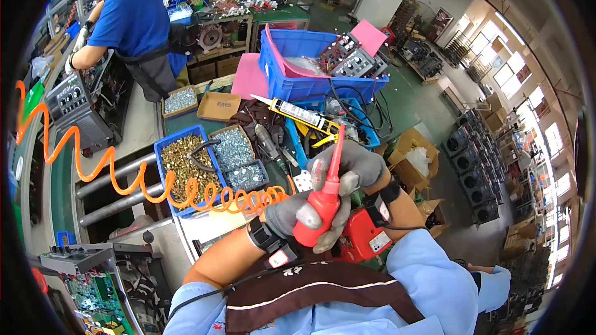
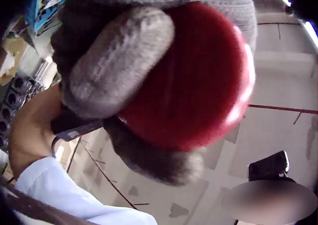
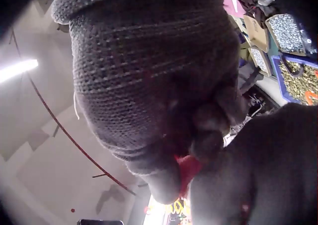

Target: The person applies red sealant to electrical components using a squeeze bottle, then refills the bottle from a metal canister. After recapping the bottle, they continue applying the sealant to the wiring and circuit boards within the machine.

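Note:
A red bottle (image 1: 318, 214) with a long tapered red nozzle (image 1: 337, 155) is held up in front of the chest, nozzle pointing upward. The gloved left hand (image 1: 295, 216) grips the bottle's body; its round red base (image 2: 191, 81) fills much of the left wrist view, with grey glove fingers (image 2: 121, 61) around it. My right hand (image 1: 357, 167), also gloved, pinches around the nozzle's lower part. In the right wrist view the right hand (image 3: 154, 81) hides most of the bottle, and a small red part (image 3: 188, 170) shows between the gloves.
Blue tray of brass fasteners (image 1: 186, 164), boxes of silver hardware (image 1: 233, 149), coiled orange hose (image 1: 133, 183) and a sealant tube (image 1: 301, 115) lie ahead. Behind stands a blue bin (image 1: 298, 87) with devices. A red case (image 1: 363, 236) is under the hands. Another person (image 1: 139, 22) works at left.

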`<state>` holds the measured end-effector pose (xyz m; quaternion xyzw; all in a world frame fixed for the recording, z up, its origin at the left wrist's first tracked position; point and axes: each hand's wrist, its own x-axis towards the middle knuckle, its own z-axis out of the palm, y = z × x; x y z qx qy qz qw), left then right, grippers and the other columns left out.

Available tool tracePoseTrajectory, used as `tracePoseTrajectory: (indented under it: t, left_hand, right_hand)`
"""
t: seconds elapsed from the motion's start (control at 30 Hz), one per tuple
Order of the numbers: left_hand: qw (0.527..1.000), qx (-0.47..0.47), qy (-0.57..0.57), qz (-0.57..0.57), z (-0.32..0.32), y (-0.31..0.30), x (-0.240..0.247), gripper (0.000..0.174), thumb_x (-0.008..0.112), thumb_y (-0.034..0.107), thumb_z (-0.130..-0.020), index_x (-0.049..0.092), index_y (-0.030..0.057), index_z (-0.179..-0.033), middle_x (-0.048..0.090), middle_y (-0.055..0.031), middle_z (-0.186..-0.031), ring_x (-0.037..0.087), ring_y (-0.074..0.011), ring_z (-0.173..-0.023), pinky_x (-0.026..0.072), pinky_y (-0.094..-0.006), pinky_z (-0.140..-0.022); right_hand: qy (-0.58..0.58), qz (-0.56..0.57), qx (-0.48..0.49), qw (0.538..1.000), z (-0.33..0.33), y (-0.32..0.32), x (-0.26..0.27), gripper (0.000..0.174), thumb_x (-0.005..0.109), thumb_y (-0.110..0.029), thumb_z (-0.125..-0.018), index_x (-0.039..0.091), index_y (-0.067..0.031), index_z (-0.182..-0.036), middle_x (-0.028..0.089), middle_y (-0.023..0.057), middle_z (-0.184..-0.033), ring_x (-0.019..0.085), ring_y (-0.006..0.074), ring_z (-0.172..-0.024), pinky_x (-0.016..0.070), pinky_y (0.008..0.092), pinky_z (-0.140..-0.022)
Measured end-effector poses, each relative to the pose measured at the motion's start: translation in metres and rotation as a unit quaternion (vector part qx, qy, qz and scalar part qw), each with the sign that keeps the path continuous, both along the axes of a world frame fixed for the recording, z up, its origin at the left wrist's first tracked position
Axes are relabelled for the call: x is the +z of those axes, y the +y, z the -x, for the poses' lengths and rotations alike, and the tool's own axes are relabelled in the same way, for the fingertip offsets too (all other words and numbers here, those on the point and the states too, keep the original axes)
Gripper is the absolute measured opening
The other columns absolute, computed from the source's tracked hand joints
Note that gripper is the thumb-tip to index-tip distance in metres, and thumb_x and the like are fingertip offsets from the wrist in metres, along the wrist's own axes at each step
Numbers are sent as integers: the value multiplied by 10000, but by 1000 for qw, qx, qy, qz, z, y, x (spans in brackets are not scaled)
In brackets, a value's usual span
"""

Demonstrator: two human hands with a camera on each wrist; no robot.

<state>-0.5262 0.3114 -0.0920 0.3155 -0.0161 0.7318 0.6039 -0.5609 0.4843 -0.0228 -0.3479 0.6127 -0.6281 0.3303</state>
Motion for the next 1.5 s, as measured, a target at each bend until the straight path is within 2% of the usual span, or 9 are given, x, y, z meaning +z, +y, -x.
tracePoseTrajectory:
  t: [0.27,0.33,0.37,0.63,0.8,0.9,1.07,1.17,1.5]
  left_hand:
    - [802,390,276,359,26,-1,-1,339,694,242,-689,583,13,-913,635,-133,-738,627,-264,-638,491,-360,-596]
    - [443,569,512,467,33,6,-11,379,673,325,-691,587,46,-932,633,-142,-714,648,-279,-665,494,-373,-612]
    - [409,541,526,513,32,6,-4,408,682,315,-666,592,47,-960,632,-168,-734,648,-311,-689,498,-409,-634]
    - [937,169,183,245,31,-16,-2,305,675,176,-706,538,5,-918,613,-114,-755,605,-190,-610,478,-296,-543]
    - [882,270,225,315,21,-19,4,393,688,203,-696,564,7,-1014,622,-124,-731,621,-229,-626,486,-323,-571]
    - [427,574,505,483,12,-6,-8,615,694,316,-678,549,177,-1259,650,-187,-812,643,-353,-754,505,-435,-655]
    - [445,631,464,434,9,-2,-41,595,711,243,-703,534,112,-1256,673,-125,-831,666,-274,-738,513,-366,-654]
    - [816,432,223,314,2,-6,-44,473,727,56,-676,557,42,-1117,583,-14,-988,546,-101,-841,481,-278,-734]
    - [461,714,319,420,-28,49,-87,473,697,193,-734,584,45,-1169,671,-141,-852,678,-255,-798,514,-345,-700]
  right_hand:
    - [93,-173,-345,918,-23,-1,-9,431,679,-364,-817,610,16,-1009,621,63,-942,580,150,-897,464,306,-833]
    - [156,-183,-371,897,-21,-4,-31,417,666,-343,-840,601,19,-1035,621,57,-951,578,133,-901,464,291,-829]
    - [151,-150,-402,891,-21,-6,-39,420,662,-357,-843,608,15,-1031,629,59,-897,577,118,-845,471,284,-778]
    - [33,-8,-202,979,-21,13,-19,497,692,-345,-803,587,12,-1132,626,75,-1036,577,140,-956,464,304,-854]
    - [95,-98,-271,953,-30,-8,-17,513,674,-411,-798,605,28,-1054,615,67,-973,564,146,-919,447,301,-852]
    - [173,-125,-325,921,-40,-17,-42,354,616,-313,-879,602,2,-1040,643,86,-934,607,155,-856,482,311,-779]
    - [325,-214,-279,878,-41,-13,-42,383,612,-354,-876,593,-37,-1090,635,149,-875,640,301,-773,493,354,-688]
    - [355,-213,-168,894,-34,1,-44,457,581,-442,-869,590,-42,-1089,632,162,-891,619,362,-784,483,386,-661]
    - [442,-195,-238,843,-52,16,-75,324,618,-311,-853,587,-47,-1037,644,165,-958,625,360,-852,501,415,-724]
